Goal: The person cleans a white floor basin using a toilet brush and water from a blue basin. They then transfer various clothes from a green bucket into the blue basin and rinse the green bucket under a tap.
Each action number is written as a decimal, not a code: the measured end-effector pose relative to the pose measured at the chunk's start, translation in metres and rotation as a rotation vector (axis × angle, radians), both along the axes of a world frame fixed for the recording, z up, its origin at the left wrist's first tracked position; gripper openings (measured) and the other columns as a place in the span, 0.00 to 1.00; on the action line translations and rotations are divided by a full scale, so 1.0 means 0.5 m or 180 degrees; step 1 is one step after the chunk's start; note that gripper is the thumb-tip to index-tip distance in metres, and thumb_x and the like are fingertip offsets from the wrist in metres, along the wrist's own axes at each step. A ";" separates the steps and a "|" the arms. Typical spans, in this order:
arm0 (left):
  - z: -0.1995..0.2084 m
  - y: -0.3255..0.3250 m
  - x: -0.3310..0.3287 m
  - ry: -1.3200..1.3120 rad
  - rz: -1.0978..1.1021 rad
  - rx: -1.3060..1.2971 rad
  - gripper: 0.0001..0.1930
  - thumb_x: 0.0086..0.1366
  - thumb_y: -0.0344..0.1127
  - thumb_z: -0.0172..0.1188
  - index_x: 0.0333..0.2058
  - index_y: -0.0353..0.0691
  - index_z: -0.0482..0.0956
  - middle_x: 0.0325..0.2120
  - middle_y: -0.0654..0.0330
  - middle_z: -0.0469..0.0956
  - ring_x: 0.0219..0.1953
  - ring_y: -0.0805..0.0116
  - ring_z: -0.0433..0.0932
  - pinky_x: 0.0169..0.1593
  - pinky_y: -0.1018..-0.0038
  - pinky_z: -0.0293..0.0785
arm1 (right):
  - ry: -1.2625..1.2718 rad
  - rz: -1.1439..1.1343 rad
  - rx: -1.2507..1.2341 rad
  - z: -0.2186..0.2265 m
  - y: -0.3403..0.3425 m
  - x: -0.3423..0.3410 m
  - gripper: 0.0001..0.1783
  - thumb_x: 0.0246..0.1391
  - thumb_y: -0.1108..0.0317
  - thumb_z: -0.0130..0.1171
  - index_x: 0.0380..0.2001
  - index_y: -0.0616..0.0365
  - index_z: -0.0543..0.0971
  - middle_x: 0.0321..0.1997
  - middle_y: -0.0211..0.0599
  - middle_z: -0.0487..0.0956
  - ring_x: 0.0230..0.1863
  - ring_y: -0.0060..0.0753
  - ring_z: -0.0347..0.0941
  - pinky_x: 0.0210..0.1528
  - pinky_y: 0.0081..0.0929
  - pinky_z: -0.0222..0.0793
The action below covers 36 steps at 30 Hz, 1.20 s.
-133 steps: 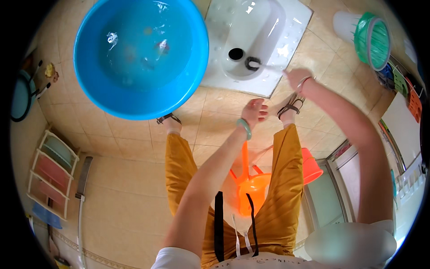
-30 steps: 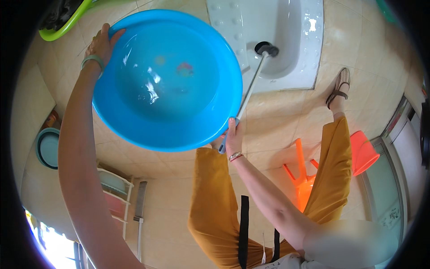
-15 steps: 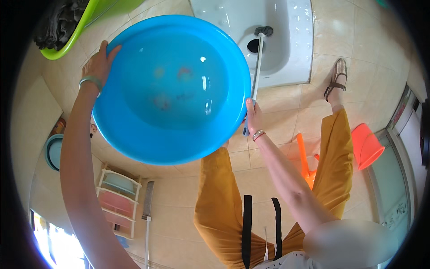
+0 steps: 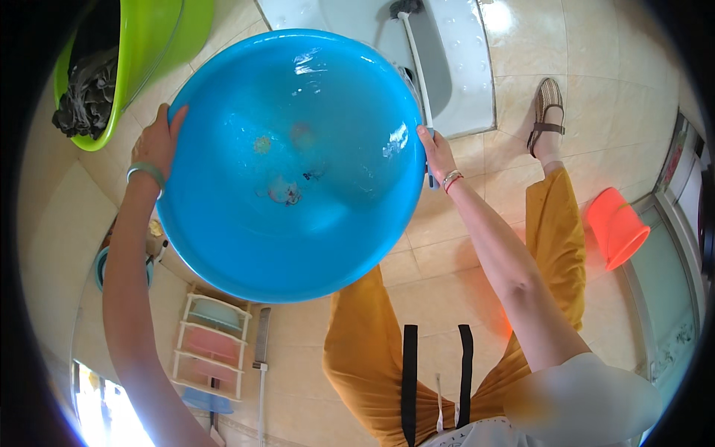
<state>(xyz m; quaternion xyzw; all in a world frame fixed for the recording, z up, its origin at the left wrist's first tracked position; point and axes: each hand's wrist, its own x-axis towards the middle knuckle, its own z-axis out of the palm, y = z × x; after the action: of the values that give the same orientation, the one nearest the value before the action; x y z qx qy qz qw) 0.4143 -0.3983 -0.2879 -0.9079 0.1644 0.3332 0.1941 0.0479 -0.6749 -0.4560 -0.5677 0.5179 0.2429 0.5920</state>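
Observation:
My two hands hold a big round blue basin (image 4: 223, 246) by opposite rims. On its left edge, my left hand (image 4: 153, 143) is closed with the thumb over the rim; its other fingers are partly hidden behind. My right hand (image 4: 438, 151) grips the right edge. The basin is tilted, its far side near a white squat toilet (image 4: 477, 104). Water glints toward that side, and some shows at the far right rim. Blurred printed patterns mark the bottom. A long-handled brush (image 4: 418, 67) lies across the toilet, its handle end right beside my right hand.
A lime green tub (image 4: 190, 30) holding dark cloth (image 4: 89, 97) stands far left. Lower left are a white rack (image 4: 212, 328) with coloured basins and a long-handled tool (image 4: 261, 350). A red-orange bucket (image 4: 617, 227) stands right, past my foot (image 4: 548, 115). Tiled floor looks wet.
The basin has tipped and its water has shifted toward the far side. The toilet, tub and bucket sit differently in view. The orange stool is now mostly hidden behind my right arm and leg.

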 end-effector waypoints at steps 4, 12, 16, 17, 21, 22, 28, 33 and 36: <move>0.009 0.005 -0.007 -0.0086 0.0003 -0.0022 0.28 0.65 0.60 0.36 0.48 0.41 0.66 0.35 0.40 0.76 0.40 0.41 0.74 0.44 0.54 0.68 | -0.0199 0.0286 -0.0299 -0.017 -0.009 0.016 0.37 0.52 0.35 0.43 0.31 0.66 0.74 0.23 0.44 0.75 0.25 0.33 0.71 0.30 0.30 0.67; 0.028 -0.009 0.033 -0.0013 -0.0066 0.0176 0.30 0.65 0.61 0.35 0.51 0.42 0.64 0.36 0.40 0.76 0.40 0.43 0.74 0.44 0.56 0.68 | -0.0035 0.0439 -0.0285 -0.034 0.004 0.044 0.40 0.52 0.33 0.41 0.31 0.69 0.74 0.30 0.56 0.76 0.34 0.49 0.74 0.39 0.37 0.67; 0.032 -0.071 0.040 -0.0042 -0.0310 0.0293 0.29 0.65 0.60 0.37 0.54 0.43 0.62 0.37 0.42 0.76 0.41 0.46 0.75 0.44 0.57 0.69 | -0.0045 0.0700 -0.0581 -0.045 -0.013 0.052 0.38 0.53 0.35 0.40 0.31 0.68 0.73 0.32 0.61 0.76 0.38 0.59 0.72 0.41 0.43 0.66; 0.033 -0.087 0.043 -0.0044 -0.0387 0.0354 0.29 0.64 0.59 0.37 0.54 0.44 0.61 0.37 0.43 0.75 0.42 0.47 0.75 0.44 0.57 0.70 | -0.0059 0.0719 -0.0622 -0.042 -0.017 0.056 0.38 0.54 0.36 0.40 0.31 0.68 0.73 0.33 0.62 0.76 0.39 0.60 0.72 0.42 0.44 0.66; -0.002 -0.086 0.045 -0.0296 -0.1006 0.0259 0.28 0.64 0.52 0.46 0.59 0.47 0.56 0.43 0.45 0.72 0.43 0.47 0.74 0.46 0.58 0.70 | -0.0153 0.0683 -0.0849 -0.023 -0.009 0.063 0.33 0.56 0.39 0.41 0.33 0.66 0.72 0.32 0.59 0.76 0.37 0.60 0.72 0.41 0.44 0.67; -0.010 -0.089 0.038 -0.0273 -0.1022 0.0183 0.28 0.63 0.50 0.47 0.60 0.50 0.54 0.44 0.46 0.71 0.44 0.48 0.73 0.46 0.58 0.70 | -0.0129 0.0637 -0.0791 -0.020 -0.011 0.057 0.33 0.56 0.40 0.42 0.33 0.65 0.72 0.32 0.59 0.76 0.37 0.60 0.72 0.41 0.44 0.67; -0.107 -0.188 0.032 -0.0324 -0.1741 -0.0129 0.32 0.63 0.42 0.51 0.60 0.77 0.47 0.44 0.51 0.70 0.43 0.52 0.74 0.45 0.59 0.72 | -0.0299 0.0703 -0.0691 -0.044 -0.035 0.051 0.32 0.56 0.41 0.42 0.34 0.65 0.72 0.32 0.58 0.77 0.37 0.59 0.73 0.40 0.44 0.67; -0.189 -0.272 0.012 -0.0420 -0.2269 0.0100 0.30 0.62 0.44 0.51 0.58 0.84 0.49 0.43 0.55 0.70 0.41 0.57 0.74 0.38 0.64 0.73 | -0.0197 0.0881 -0.0550 -0.049 -0.031 0.044 0.32 0.57 0.41 0.42 0.36 0.64 0.73 0.31 0.57 0.77 0.36 0.55 0.74 0.39 0.40 0.68; -0.225 -0.283 0.010 -0.0518 -0.2350 -0.0095 0.29 0.62 0.47 0.50 0.58 0.84 0.50 0.36 0.56 0.71 0.35 0.59 0.75 0.34 0.65 0.72 | -0.0285 0.0985 -0.0415 -0.034 -0.026 0.040 0.32 0.57 0.41 0.42 0.36 0.66 0.72 0.31 0.57 0.77 0.33 0.56 0.74 0.37 0.41 0.69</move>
<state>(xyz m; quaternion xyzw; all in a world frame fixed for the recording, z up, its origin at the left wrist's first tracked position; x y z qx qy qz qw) 0.4194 -0.5398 -0.4005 -0.8137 0.4694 0.1651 0.3003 0.0677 -0.6878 -0.4729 -0.6881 0.4121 0.2716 0.5319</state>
